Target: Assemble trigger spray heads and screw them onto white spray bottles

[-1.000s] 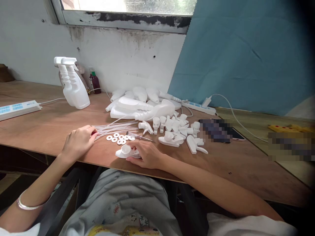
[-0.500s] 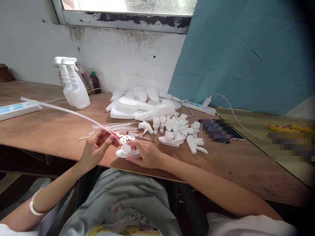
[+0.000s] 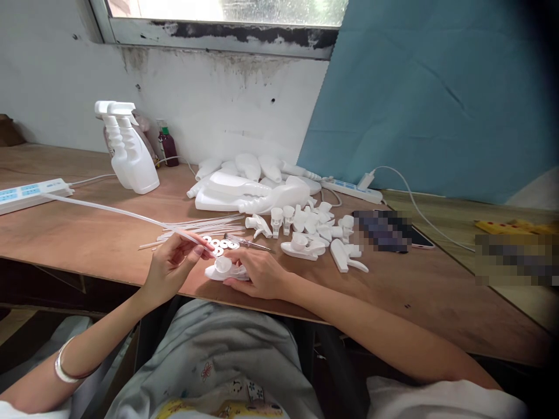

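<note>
My left hand (image 3: 174, 262) pinches a thin white plastic tube (image 3: 117, 212) near one end. The tube's long free part bends out to the left, over the table. Against the tabletop, my right hand (image 3: 261, 272) grips a white trigger spray head (image 3: 223, 266) lying on its side with its round collar facing up. The tube's near end is close to that collar; whether they touch I cannot make out. Just beyond my hands lie several white ring washers (image 3: 223, 244), a screwdriver (image 3: 248, 241) with a clear handle, and a bundle of similar tubes (image 3: 209, 226).
More spray heads (image 3: 314, 221) lie loose to the right, in front of a heap of white bottles (image 3: 253, 192). Two assembled spray bottles (image 3: 137, 157) stand at the back left near a dark bottle (image 3: 169, 148). Power strips (image 3: 30, 195) and a phone (image 3: 421, 237) rest on the table (image 3: 393, 308).
My left hand has left the tube bundle with one tube and come right, beside the spray head. Since then the tube's far end has dipped. My right hand stays in place.
</note>
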The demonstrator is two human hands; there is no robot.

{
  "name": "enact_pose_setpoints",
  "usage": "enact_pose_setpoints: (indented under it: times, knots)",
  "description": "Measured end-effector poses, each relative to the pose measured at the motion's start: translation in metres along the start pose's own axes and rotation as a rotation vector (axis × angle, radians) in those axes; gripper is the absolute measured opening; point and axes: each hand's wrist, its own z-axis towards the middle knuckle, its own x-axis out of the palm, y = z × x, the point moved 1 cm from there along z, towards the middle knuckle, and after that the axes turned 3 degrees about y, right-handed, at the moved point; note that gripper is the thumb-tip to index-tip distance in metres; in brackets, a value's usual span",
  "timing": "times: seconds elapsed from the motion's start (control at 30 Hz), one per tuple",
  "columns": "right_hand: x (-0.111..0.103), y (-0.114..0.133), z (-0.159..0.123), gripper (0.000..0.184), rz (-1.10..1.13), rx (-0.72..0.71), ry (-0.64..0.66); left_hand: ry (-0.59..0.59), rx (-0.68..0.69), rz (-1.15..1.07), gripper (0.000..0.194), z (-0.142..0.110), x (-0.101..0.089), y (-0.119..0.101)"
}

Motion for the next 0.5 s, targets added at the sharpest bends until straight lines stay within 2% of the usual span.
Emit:
enact_pose_setpoints:
  times: [0.23, 0.5]
  knots:
    - [0.0009, -0.0005, -0.0005, 0.038, 0.004, 0.011, 0.001, 0.022, 0.046, 0.027, 0.008, -0.0013, -0.0025, 0.0052]
    - [0.0010, 0.0000, -0.0007, 0.037, -0.003, 0.003, 0.001, 0.063, 0.073, 0.062, 0.010, -0.0012, -0.0030, 0.0004]
